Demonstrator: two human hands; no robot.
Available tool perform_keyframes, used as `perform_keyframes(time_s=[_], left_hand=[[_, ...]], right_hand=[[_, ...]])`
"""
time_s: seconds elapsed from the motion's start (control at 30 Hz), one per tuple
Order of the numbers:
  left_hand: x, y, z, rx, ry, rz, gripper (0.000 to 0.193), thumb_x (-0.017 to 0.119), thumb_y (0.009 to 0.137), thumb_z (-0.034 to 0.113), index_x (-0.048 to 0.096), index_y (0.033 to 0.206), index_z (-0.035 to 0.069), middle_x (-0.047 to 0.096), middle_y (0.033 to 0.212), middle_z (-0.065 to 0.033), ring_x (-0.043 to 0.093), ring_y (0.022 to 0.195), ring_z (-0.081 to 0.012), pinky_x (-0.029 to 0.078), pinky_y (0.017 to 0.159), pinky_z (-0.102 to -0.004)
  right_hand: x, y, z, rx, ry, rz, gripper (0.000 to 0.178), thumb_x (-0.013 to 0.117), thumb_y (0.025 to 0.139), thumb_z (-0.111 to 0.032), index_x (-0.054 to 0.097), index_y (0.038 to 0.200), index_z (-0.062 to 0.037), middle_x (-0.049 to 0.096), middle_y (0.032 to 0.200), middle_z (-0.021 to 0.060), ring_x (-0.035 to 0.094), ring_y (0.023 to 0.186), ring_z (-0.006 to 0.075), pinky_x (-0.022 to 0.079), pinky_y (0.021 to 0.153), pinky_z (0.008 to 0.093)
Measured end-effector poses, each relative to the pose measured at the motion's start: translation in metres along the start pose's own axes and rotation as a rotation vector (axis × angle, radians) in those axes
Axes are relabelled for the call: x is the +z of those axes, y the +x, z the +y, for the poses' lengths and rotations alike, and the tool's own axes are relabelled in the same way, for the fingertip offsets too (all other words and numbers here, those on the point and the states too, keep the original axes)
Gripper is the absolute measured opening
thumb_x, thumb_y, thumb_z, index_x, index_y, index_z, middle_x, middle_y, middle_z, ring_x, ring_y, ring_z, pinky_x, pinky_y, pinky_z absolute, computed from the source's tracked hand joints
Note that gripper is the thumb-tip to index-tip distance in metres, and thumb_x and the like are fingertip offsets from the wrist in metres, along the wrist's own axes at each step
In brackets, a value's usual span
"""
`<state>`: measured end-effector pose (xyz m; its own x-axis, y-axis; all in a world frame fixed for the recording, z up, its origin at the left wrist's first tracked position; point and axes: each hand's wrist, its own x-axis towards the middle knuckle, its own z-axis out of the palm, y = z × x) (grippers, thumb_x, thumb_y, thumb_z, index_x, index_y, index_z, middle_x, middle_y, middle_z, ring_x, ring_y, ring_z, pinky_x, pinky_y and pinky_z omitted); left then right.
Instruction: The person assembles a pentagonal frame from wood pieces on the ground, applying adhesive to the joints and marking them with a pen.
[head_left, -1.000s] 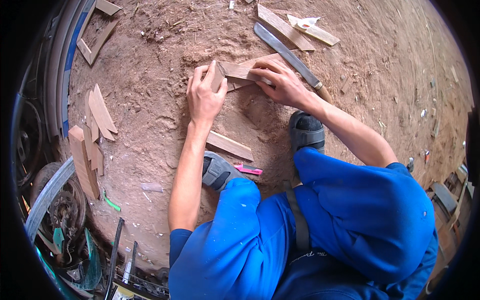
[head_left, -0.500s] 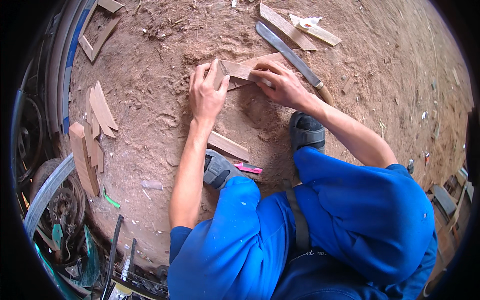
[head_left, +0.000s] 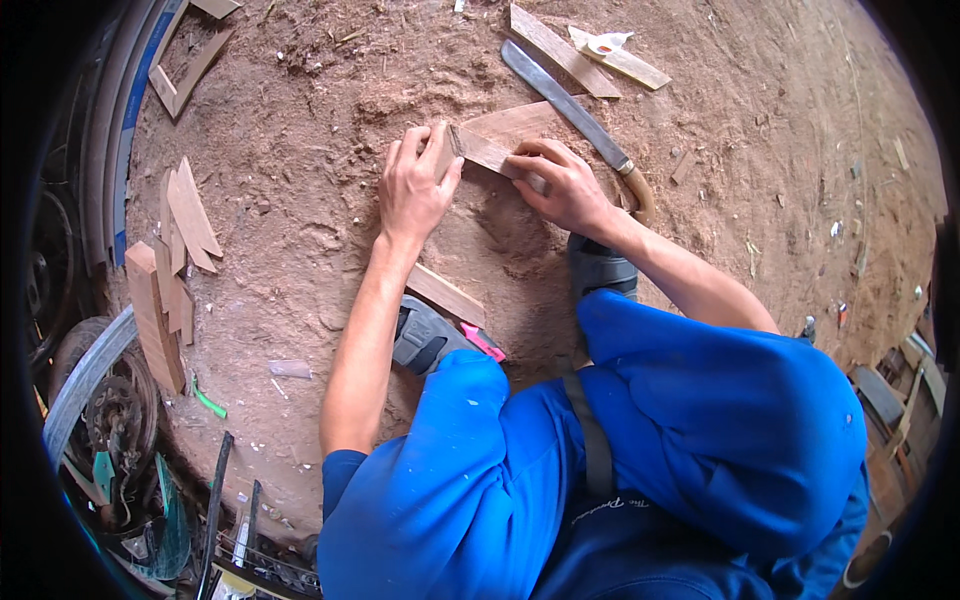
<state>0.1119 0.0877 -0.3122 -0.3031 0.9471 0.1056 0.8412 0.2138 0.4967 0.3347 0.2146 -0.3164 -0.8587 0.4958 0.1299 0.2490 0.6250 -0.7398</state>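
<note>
Wood block [head_left: 448, 150], upper centre: gripped by left hand [head_left: 411, 195] (fingers curled); right hand [head_left: 568, 190], partly closed, pinches wood strip [head_left: 486, 152].

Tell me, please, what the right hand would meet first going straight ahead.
Past the wooden strip it holds, the right hand would probably meet the wooden piece in the left hand; depth is unclear.

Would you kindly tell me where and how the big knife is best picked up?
I'd grip the big knife by its curved wooden handle, probably coming from the picture's right. The handle forms the lower right end, near the right hand, while the metal blade points up and left, so this grip likely keeps clear of it.
</note>
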Motion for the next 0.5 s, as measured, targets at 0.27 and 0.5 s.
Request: perform_keyframes(time_s=[0.27, 0.5], left_hand=[[0.008, 0.006, 0.006, 0.044, -0.081, -0.091, 0.058, 0.082, 0.087, 0.021, 0.063, 0.139, 0.003, 0.063, 0.120, -0.0109, 0.064, 0.106, -0.0306, 0.060, 0.091, -0.0428], [0.014, 0.008, 0.009, 0.092, -0.018, -0.115, 0.059, 0.083, 0.087, 0.019, 0.062, 0.139, 0.001, 0.063, 0.121, -0.0108, 0.064, 0.107, -0.0273, 0.060, 0.093, -0.0381]], right_hand=[[-0.010, -0.016, 0.001, 0.085, -0.013, 0.007, 0.032, 0.079, 0.085, -0.010, 0.075, 0.116, -0.0081, 0.069, 0.124, 0.0132, 0.068, 0.114, 0.0336, 0.057, 0.098, 0.0419], [-0.014, -0.023, 0.000, 0.097, -0.016, 0.007, 0.033, 0.080, 0.083, -0.011, 0.074, 0.115, -0.0081, 0.070, 0.124, 0.0124, 0.068, 0.114, 0.0339, 0.057, 0.098, 0.0426]])
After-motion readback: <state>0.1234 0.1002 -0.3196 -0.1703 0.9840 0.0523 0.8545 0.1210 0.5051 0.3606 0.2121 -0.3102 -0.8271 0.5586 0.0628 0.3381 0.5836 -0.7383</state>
